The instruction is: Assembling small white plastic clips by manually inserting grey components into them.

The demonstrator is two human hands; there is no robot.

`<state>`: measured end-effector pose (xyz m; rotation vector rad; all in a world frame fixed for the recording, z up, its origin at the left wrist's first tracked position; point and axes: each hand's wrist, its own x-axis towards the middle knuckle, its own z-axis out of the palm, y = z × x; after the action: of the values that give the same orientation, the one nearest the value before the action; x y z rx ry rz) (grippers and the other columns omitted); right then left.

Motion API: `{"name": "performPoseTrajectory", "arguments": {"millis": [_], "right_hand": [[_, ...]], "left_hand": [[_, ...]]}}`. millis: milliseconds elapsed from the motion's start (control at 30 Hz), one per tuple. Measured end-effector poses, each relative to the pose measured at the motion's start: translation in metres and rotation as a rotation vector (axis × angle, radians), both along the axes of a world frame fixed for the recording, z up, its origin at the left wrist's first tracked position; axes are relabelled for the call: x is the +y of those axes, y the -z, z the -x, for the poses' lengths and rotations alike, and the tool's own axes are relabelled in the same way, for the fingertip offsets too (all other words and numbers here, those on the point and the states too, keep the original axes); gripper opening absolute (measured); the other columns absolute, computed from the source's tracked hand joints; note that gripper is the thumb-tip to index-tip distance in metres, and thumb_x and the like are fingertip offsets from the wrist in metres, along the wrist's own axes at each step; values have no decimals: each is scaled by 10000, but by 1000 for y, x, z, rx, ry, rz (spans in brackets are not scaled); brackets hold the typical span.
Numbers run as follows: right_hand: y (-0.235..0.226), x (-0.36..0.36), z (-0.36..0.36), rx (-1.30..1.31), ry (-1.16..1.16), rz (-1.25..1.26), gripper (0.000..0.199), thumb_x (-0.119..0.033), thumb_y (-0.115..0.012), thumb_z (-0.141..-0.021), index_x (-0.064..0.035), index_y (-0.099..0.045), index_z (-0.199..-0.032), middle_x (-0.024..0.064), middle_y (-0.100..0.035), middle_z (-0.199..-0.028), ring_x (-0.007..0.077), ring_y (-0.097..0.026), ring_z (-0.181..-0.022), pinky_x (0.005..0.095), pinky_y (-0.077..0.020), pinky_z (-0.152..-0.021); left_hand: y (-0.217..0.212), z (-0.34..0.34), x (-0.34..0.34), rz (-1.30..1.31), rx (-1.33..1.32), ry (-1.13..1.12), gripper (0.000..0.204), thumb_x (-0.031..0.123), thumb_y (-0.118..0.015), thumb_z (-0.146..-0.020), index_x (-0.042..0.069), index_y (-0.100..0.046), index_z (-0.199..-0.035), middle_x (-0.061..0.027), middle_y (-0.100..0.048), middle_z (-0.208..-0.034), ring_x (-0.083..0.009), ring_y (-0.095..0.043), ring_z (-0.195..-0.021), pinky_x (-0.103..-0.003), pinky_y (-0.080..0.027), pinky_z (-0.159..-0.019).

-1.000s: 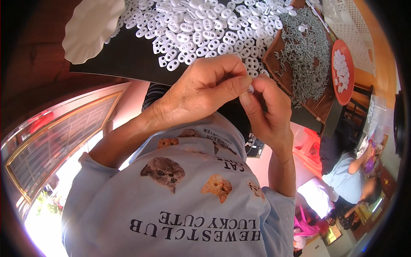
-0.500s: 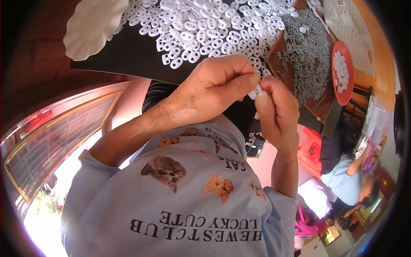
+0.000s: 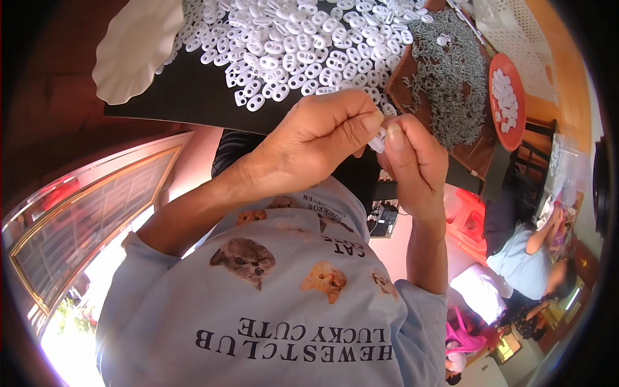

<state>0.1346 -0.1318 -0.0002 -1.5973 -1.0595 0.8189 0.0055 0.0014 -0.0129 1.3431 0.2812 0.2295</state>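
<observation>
My left hand [image 3: 316,145] and my right hand [image 3: 416,164] meet in front of my chest. Together their fingertips pinch one small white plastic piece [image 3: 378,139], which is mostly hidden by my thumbs. Just beyond my hands lies a heap of white oval two-hole pieces [image 3: 290,45] on a black board [image 3: 187,97]. To its right, a pile of small grey metal parts [image 3: 451,71] rests on a brown tray [image 3: 474,155].
A white scalloped plate [image 3: 138,48] sits at the board's left end. A red plate [image 3: 498,132] holding white pieces stands right of the brown tray, with a white mesh basket [image 3: 516,26] behind it. Another person [image 3: 529,258] sits at the lower right.
My right thumb has slid up against the left thumb on the white piece. Both hands stay in nearly the same spot.
</observation>
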Motion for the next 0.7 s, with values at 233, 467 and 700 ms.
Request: {"name": "performPoseTrajectory", "arguments": {"millis": [233,467,700], "right_hand": [[8,0,1,-49,23,-57,198,-152,-485,-988,21,-550,-917,-40,-436,-633,31,-362,-546,202,-288,-489],[14,4,1,-140,59,-117,186,-122,-463,-993,8,-528,-878,-34,-431,-629,34,-360,-560,204,-296,-500],[14,4,-2,-175,36,-107,179,-114,-467,-987,16,-528,-880,-28,-446,-632,38,-375,-553,211,-301,-494]], "left_hand": [[3,6,3,164,53,37,154,166,-526,-975,18,-555,-944,28,-497,-786,-32,-438,-710,-177,-357,-607],[3,2,-2,85,79,20,85,-18,-564,-895,4,-563,-977,14,-547,-861,-35,-489,-769,-188,-403,-659],[2,2,-2,167,128,-20,65,-24,-575,-886,6,-560,-941,16,-542,-852,-35,-487,-750,-187,-405,-656]]}}
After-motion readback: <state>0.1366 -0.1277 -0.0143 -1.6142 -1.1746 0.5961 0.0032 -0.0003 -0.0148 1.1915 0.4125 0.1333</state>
